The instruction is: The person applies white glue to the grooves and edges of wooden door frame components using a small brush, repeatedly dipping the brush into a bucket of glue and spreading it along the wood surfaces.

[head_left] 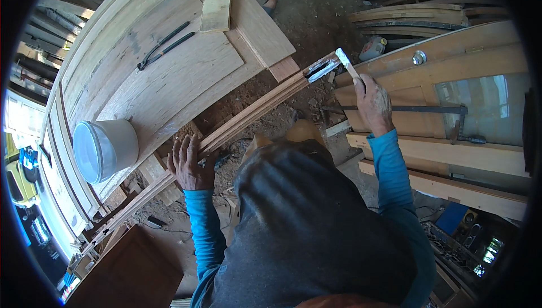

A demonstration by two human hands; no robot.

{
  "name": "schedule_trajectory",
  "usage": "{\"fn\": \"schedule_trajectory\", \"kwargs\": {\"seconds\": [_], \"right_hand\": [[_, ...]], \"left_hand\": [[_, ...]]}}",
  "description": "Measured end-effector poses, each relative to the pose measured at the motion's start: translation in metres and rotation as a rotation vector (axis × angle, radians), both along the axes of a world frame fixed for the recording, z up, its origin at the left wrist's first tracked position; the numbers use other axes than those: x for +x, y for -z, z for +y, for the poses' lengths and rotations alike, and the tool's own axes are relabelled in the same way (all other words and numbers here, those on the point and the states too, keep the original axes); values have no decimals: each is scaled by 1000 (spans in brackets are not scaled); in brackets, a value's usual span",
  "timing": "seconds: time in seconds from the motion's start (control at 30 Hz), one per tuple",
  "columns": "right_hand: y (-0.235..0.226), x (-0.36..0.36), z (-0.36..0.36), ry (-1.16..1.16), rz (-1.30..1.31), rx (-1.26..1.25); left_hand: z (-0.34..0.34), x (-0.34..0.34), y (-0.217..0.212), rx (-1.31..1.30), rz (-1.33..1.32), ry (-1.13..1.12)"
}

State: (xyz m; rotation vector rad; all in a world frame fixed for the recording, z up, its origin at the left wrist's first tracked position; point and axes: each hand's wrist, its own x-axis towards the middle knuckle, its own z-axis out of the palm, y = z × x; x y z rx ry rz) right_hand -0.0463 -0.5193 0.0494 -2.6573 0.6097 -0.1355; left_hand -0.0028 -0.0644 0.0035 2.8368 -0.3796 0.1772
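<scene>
While your right hand (374, 104) grips the stick (352, 70), your left hand (192, 164) lies over the wooden rail (254, 110), grip unclear.
Best spread the white paste (323, 73) evenly along the slot (317, 67) at the rail's far end.

Long wooden rail (252, 110), slanting, white-tipped stick (348, 66)

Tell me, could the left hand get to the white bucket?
Probably yes: the left hand rests on the long wooden piece near the white bucket, and nothing seems to stand between hand and bucket, though it would have to leave that piece.
</scene>
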Motion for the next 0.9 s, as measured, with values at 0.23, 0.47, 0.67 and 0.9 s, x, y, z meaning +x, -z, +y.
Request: {"fn": "schedule_trajectory", "kwargs": {"seconds": [0.23,0.47,0.67,0.9], "right_hand": [[-6,8,-47,-3,-13,-64],[-30,33,-55,-389,-69,163],[-30,39,-105,-595,-11,43],[-5,60,-150,-803,-86,-151]], "left_hand": [[-11,2,0,-57,-48,-75],[-14,6,2,2,-62,-82],[-15,7,1,63,-57,-80],[-20,7,4,53,-56,-105]]}}
